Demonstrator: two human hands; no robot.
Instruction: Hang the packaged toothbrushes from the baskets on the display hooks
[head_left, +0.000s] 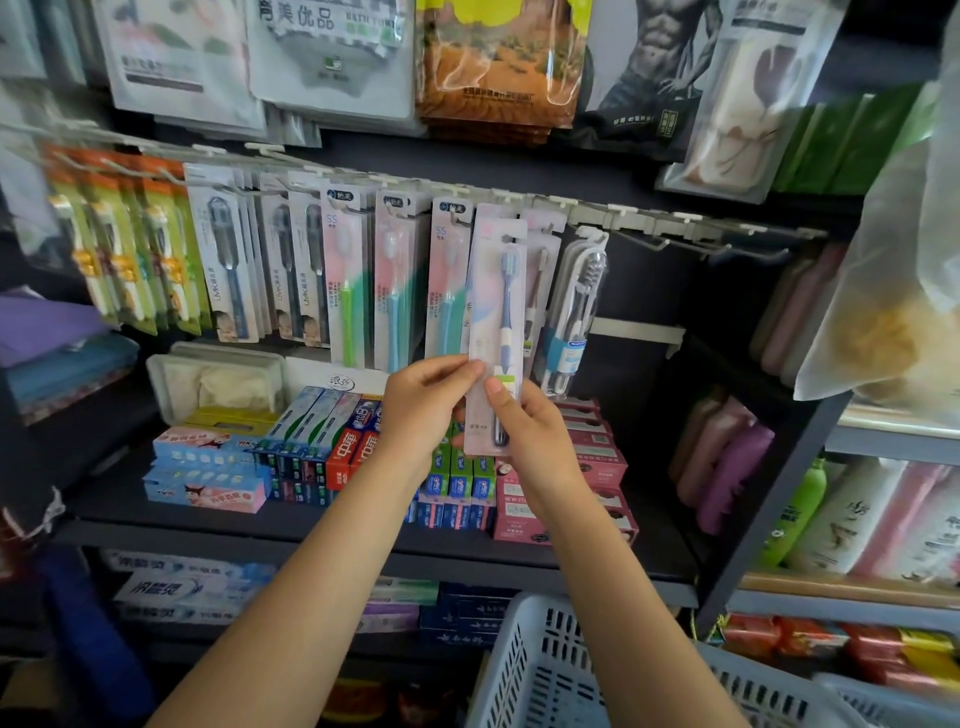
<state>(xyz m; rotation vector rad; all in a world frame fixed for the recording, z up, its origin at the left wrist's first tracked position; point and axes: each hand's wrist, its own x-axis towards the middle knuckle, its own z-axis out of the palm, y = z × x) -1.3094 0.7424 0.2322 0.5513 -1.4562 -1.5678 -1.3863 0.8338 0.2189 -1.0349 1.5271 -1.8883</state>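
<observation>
Gripping one packaged toothbrush (496, 332), two hands: left hand (423, 402), right hand (535, 428)

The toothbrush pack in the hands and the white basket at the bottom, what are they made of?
The toothbrush pack looks like a pale pink card back with a clear plastic bubble over the blue brush; the front glints. Both hands, left and right, hold its lower end. The basket looks like matte, stiff moulded plastic, judging by its even slotted walls.
</observation>
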